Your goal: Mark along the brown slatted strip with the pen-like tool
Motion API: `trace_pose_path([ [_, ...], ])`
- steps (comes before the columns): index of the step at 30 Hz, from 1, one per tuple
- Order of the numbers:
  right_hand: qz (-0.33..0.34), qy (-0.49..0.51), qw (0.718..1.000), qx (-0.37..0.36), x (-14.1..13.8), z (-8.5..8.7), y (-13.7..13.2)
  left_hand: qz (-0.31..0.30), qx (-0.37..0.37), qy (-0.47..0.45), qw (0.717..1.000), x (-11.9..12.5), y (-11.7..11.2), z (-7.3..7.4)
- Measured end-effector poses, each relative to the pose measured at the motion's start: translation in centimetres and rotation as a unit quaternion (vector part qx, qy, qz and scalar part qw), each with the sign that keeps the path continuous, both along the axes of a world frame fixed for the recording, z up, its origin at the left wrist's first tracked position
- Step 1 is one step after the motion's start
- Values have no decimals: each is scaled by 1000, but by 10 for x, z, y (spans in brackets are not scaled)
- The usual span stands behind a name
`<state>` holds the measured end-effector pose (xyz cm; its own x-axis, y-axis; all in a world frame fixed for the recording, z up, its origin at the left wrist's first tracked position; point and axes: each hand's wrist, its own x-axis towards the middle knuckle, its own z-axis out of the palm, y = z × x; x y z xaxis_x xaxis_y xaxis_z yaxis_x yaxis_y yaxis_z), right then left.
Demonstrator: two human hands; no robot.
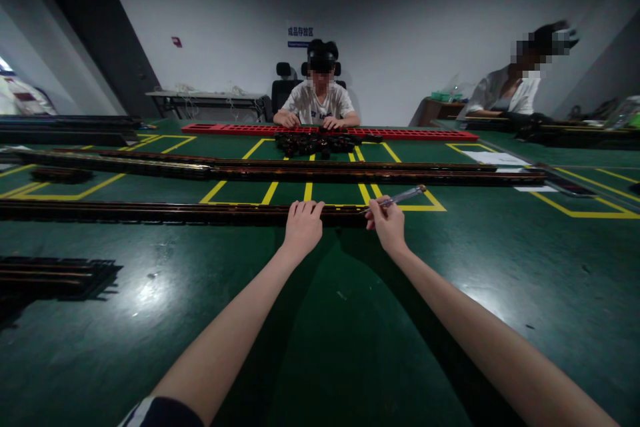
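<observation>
A long dark strip, with thin lengthwise lines, lies across the green table in front of me. My left hand rests on it near its right end, with fingers curled over the far edge. A slim screwdriver with a clear handle is gripped in my right hand. Its handle points up and to the right. The thin shaft slants down to the left, its tip at the strip's right end; whether it touches cannot be made out.
More long dark strips lie farther back, and a dark bundle sits at near left. Across the table, a person has both hands at a red slotted rail, behind a dark pile of parts. Another person sits at right.
</observation>
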<state>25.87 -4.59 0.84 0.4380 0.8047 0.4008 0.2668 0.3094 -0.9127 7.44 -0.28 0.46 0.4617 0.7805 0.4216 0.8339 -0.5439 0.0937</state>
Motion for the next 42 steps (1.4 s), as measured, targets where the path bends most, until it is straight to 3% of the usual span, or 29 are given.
trace_pose_path([
  [42, 11, -11, 1000, 11, 1, 0, -1, -1, 0, -1, 1000, 0, 1, -2],
])
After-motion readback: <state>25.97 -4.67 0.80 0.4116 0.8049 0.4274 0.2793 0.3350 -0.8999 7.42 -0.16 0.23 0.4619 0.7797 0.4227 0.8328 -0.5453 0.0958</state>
